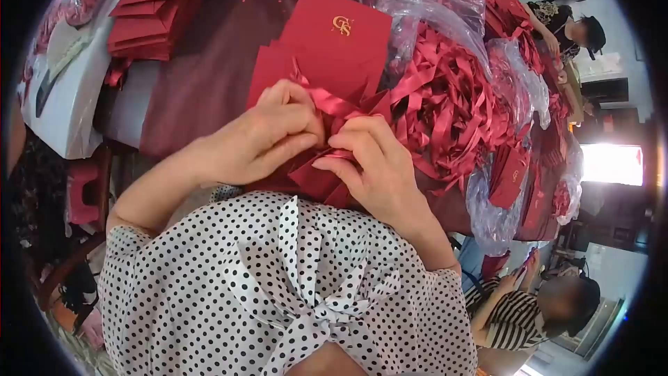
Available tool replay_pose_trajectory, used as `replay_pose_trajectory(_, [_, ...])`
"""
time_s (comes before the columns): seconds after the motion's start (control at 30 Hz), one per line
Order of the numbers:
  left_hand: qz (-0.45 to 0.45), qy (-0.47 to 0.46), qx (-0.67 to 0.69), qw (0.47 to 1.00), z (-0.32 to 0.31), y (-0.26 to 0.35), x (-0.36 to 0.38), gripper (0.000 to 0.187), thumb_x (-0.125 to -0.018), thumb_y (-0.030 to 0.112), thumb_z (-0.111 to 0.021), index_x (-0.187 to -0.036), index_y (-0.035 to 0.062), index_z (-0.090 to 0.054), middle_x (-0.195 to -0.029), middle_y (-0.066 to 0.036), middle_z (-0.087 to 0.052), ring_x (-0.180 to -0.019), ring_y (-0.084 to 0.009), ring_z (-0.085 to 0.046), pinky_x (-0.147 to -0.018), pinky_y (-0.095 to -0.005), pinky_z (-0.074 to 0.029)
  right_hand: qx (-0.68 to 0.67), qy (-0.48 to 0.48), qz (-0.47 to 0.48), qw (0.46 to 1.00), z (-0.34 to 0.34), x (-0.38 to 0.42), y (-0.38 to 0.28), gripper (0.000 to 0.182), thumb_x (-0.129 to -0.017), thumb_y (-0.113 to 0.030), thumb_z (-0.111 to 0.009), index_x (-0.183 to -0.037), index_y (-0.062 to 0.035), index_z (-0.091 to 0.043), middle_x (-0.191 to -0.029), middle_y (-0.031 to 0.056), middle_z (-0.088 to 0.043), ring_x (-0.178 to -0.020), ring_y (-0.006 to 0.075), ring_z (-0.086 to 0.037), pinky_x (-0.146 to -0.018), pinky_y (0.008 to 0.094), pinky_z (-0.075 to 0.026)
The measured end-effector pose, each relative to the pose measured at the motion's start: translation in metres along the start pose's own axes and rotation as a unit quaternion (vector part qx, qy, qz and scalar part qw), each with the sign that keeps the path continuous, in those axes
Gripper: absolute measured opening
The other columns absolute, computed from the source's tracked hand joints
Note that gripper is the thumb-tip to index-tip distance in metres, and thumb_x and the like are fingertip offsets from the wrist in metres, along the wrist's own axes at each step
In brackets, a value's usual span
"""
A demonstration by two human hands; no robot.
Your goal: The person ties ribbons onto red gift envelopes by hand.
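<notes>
A red paper gift bag [341, 31] with a gold emblem lies flat in front of me, overlapping other red card pieces. Both hands are close together over its near end. My left hand [285, 125] has its fingers curled and pinched on a red satin ribbon [327, 102]. Facing it, my right hand [372, 160] pinches the same ribbon between thumb and fingers, low at the bag's near edge. The exact spot where the ribbon meets the bag is hidden by my fingers.
A big heap of red ribbons [452, 97] spills from clear plastic bags [438, 7] at right. Folded red bags [149, 17] are stacked at upper left on the dark red tablecloth [202, 76]. Two people [515, 313] work along the table's right side.
</notes>
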State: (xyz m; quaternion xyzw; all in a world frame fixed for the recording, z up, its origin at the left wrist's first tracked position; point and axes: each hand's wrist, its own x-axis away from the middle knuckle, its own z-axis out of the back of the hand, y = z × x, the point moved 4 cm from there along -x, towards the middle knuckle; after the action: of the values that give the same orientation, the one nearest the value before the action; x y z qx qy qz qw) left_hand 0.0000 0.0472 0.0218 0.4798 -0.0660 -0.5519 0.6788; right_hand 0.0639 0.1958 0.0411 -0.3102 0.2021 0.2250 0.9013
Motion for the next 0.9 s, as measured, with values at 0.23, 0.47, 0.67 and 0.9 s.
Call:
replay_pose_trajectory(0.23, [0.025, -0.149, 0.032, 0.988, 0.012, -0.004, -0.021, 0.004, -0.082, 0.012, -0.065, -0.084, 0.0086, -0.065, -0.085, -0.002, -0.052, -0.095, -0.0243, -0.044, -0.090, -0.0375, -0.034, -0.023, -0.023, -0.036, 0.999, 0.000, 0.012, -0.004, 0.029, -0.075, -0.016, -0.075, -0.093, -0.0043, -0.056, -0.094, 0.0094, -0.051, -0.079, 0.0270, -0.058, -0.065, 0.0364, -0.051])
replay_pose_trajectory(0.47, [-0.078, -0.017, -0.202, 0.976, 0.008, 0.021, -0.040, 0.019, -0.062, 0.009, -0.072, -0.073, 0.0082, -0.057, -0.084, -0.005, -0.049, -0.095, -0.0267, -0.049, -0.083, -0.0397, -0.038, 0.004, 0.001, -0.048, 0.999, 0.008, 0.013, 0.003, 0.028, -0.073, -0.014, -0.076, -0.090, -0.0047, -0.055, -0.093, 0.0106, -0.053, -0.083, 0.0289, -0.057, -0.067, 0.0369, -0.050])
replay_pose_trajectory(0.67, [-0.132, -0.086, -0.191, 0.969, 0.002, 0.016, -0.032, 0.011, -0.070, 0.013, -0.065, -0.074, 0.0063, -0.058, -0.084, -0.004, -0.049, -0.093, -0.0243, -0.050, -0.085, -0.0384, -0.039, -0.012, -0.016, -0.061, 0.998, 0.006, 0.017, 0.006, 0.029, -0.073, -0.015, -0.076, -0.091, -0.0049, -0.056, -0.093, 0.0102, -0.053, -0.085, 0.0288, -0.056, -0.070, 0.0380, -0.049])
replay_pose_trajectory(0.9, [-0.098, -0.091, -0.472, 0.871, 0.045, 0.024, -0.032, 0.020, -0.066, 0.018, -0.056, -0.080, 0.0034, -0.054, -0.091, -0.009, -0.052, -0.098, -0.0250, -0.051, -0.090, -0.0424, -0.041, 0.052, -0.038, -0.010, 0.998, 0.026, 0.006, -0.015, 0.029, -0.068, -0.024, -0.079, -0.080, -0.0069, -0.059, -0.079, 0.0054, -0.051, -0.070, 0.0233, -0.053, -0.062, 0.0335, -0.045])
